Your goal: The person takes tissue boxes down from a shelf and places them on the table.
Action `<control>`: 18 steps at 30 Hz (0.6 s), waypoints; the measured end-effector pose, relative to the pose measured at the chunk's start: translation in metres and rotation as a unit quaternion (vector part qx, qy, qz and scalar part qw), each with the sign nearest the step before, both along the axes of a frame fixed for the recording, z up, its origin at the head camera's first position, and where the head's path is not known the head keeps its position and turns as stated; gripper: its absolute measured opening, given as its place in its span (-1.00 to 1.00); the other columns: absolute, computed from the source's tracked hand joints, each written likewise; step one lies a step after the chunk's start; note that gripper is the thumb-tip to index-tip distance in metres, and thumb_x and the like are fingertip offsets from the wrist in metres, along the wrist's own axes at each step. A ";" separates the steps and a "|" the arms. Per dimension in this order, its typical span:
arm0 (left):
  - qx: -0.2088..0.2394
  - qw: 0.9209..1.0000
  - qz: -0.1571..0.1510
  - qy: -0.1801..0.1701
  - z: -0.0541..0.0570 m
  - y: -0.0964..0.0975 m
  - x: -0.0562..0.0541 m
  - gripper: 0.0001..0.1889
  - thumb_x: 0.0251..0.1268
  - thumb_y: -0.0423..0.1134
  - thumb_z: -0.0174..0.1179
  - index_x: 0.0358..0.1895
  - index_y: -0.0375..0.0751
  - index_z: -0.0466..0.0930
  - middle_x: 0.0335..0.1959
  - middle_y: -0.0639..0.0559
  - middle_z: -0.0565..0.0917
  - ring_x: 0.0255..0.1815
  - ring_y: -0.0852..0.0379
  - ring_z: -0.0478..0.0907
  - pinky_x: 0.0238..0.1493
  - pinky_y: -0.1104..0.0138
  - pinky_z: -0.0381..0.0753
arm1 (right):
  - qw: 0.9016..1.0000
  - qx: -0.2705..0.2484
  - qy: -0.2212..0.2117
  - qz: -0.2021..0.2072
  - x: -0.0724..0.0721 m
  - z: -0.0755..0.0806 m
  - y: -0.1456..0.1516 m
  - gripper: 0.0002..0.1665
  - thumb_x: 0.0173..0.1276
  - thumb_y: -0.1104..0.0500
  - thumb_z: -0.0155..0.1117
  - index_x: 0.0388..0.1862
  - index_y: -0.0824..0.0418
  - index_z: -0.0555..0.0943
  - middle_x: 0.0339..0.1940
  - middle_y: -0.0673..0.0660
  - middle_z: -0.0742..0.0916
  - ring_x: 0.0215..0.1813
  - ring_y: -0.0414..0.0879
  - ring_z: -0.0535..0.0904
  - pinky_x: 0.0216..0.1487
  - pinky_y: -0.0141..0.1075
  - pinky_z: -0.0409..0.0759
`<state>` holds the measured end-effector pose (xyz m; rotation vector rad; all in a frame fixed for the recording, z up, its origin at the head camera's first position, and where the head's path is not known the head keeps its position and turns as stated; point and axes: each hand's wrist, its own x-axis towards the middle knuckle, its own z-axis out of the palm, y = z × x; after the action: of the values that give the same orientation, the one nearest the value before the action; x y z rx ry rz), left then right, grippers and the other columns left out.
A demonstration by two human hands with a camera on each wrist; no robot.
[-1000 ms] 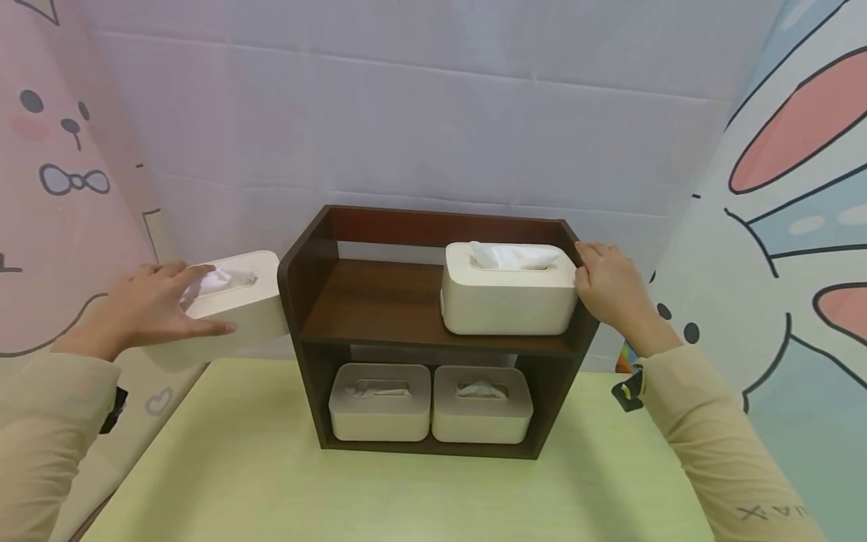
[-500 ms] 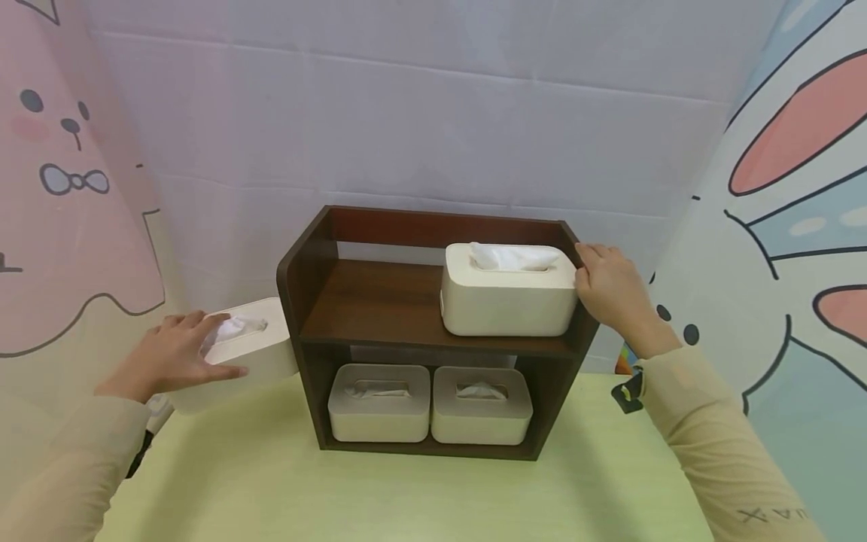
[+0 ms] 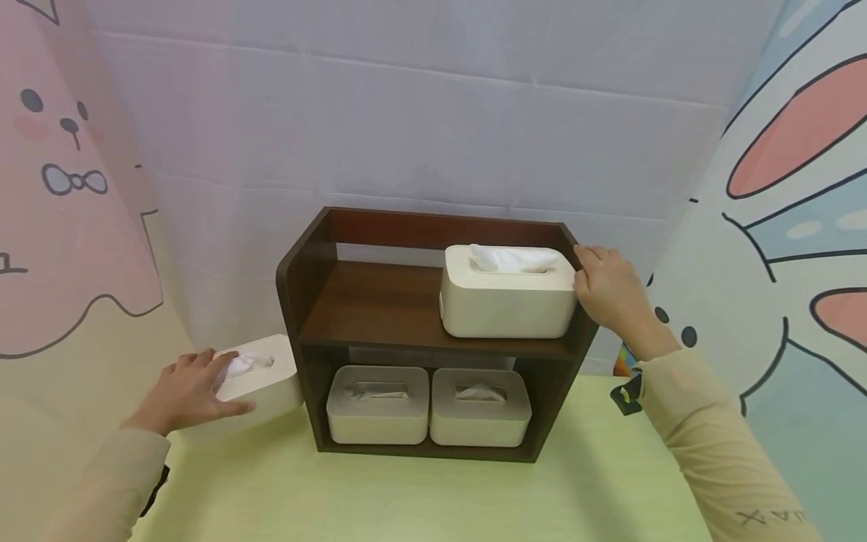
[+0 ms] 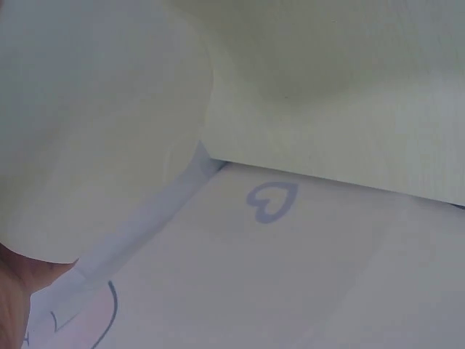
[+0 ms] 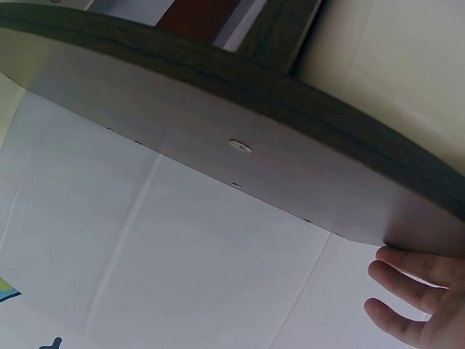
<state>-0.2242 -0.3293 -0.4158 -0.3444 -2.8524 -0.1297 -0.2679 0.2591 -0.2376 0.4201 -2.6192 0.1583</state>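
In the head view, my left hand [image 3: 193, 391] grips a white tissue box [image 3: 260, 399] just left of the shelf, thumb along its front side and fingers over its top. A tissue pokes from its slot. The box's pale wall [image 4: 94, 131] fills the upper left of the left wrist view. My right hand [image 3: 609, 290] rests on the right side panel of a dark brown two-tier shelf [image 3: 379, 301], beside another tissue box [image 3: 508, 305] on the upper tier. Extended fingers [image 5: 410, 287] lie against the panel's outer face [image 5: 290, 167] in the right wrist view.
Two more tissue boxes, one on the left [image 3: 378, 418] and one on the right [image 3: 481, 420], stand side by side on the lower tier. The shelf stands on a pale green table [image 3: 379, 497]. Cartoon-printed cloth walls [image 3: 74, 226] enclose the sides; a plain cloth [image 3: 420, 120] hangs behind.
My left hand has lowered the tissue box along the shelf's left side, moving slightly right, towards the table. My right hand has stayed at the shelf's right side panel.
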 end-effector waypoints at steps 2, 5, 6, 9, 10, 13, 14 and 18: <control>-0.001 1.000 0.000 0.008 -0.008 -0.001 0.000 -0.02 -0.28 0.48 0.19 0.18 -0.18 0.34 -0.06 -0.29 0.46 -0.02 -0.47 0.34 -0.15 -0.31 0.27 | 1.000 -0.001 -0.001 0.000 0.000 0.000 0.000 -0.47 0.32 0.26 -0.24 0.20 0.52 0.33 0.14 0.49 0.47 0.15 0.38 0.34 0.14 0.20 0.30; -0.001 1.000 0.002 0.015 -0.019 -0.001 0.000 -0.02 -0.29 0.48 0.19 0.18 -0.17 0.34 -0.09 -0.29 0.46 -0.04 -0.45 0.36 -0.14 -0.30 0.28 | 1.000 0.000 -0.007 -0.001 0.000 0.000 -0.001 -0.47 0.32 0.26 -0.25 0.21 0.52 0.32 0.15 0.49 0.46 0.15 0.39 0.33 0.14 0.20 0.29; -0.001 1.000 0.003 0.015 -0.022 -0.001 0.000 -0.02 -0.29 0.48 0.19 0.18 -0.16 0.34 -0.09 -0.28 0.46 -0.05 -0.43 0.37 -0.14 -0.29 0.29 | 1.000 0.001 -0.008 -0.001 0.000 0.000 -0.001 -0.47 0.32 0.26 -0.25 0.21 0.52 0.32 0.15 0.49 0.45 0.16 0.39 0.33 0.14 0.20 0.29; 0.002 1.000 0.003 0.013 -0.030 0.001 0.001 -0.03 -0.30 0.48 0.20 0.16 -0.17 0.35 -0.13 -0.24 0.47 -0.09 -0.38 0.39 -0.19 -0.27 0.32 | 1.000 0.003 -0.009 -0.002 0.000 0.000 -0.001 -0.47 0.33 0.26 -0.24 0.21 0.52 0.32 0.15 0.49 0.45 0.16 0.39 0.33 0.14 0.20 0.30; 0.002 1.000 0.003 0.014 -0.032 0.001 0.001 -0.03 -0.30 0.48 0.20 0.16 -0.17 0.36 -0.15 -0.23 0.48 -0.10 -0.36 0.40 -0.21 -0.25 0.34 | 1.000 0.003 -0.008 -0.001 0.000 0.000 -0.001 -0.47 0.33 0.26 -0.24 0.21 0.52 0.32 0.15 0.49 0.46 0.15 0.39 0.33 0.14 0.20 0.31; 0.005 1.000 0.001 0.006 -0.039 0.004 0.003 -0.03 -0.30 0.48 0.20 0.15 -0.19 0.37 -0.15 -0.22 0.50 -0.11 -0.36 0.41 -0.24 -0.25 0.36 | 1.000 0.003 -0.004 -0.001 0.000 0.000 -0.001 -0.47 0.32 0.26 -0.24 0.20 0.52 0.33 0.14 0.49 0.46 0.14 0.38 0.34 0.13 0.20 0.32; 0.004 1.000 0.002 0.006 -0.042 0.005 0.004 -0.03 -0.30 0.49 0.19 0.14 -0.19 0.37 -0.15 -0.23 0.50 -0.10 -0.37 0.42 -0.24 -0.25 0.37 | 1.000 0.003 -0.003 -0.001 0.000 0.000 -0.001 -0.48 0.32 0.26 -0.23 0.20 0.51 0.33 0.14 0.49 0.46 0.14 0.39 0.34 0.13 0.20 0.32; 0.015 1.000 0.005 0.003 -0.053 0.008 0.005 -0.03 -0.30 0.47 0.21 0.14 -0.21 0.37 -0.14 -0.25 0.49 -0.09 -0.42 0.40 -0.20 -0.29 0.33 | 1.000 0.003 -0.005 -0.002 0.000 0.000 -0.001 -0.47 0.33 0.26 -0.23 0.21 0.51 0.32 0.15 0.49 0.46 0.14 0.38 0.34 0.13 0.21 0.31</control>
<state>-0.2193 -0.3215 -0.4686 -0.3243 -2.8430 -0.1696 -0.2675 0.2582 -0.2379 0.4171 -2.6314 0.1506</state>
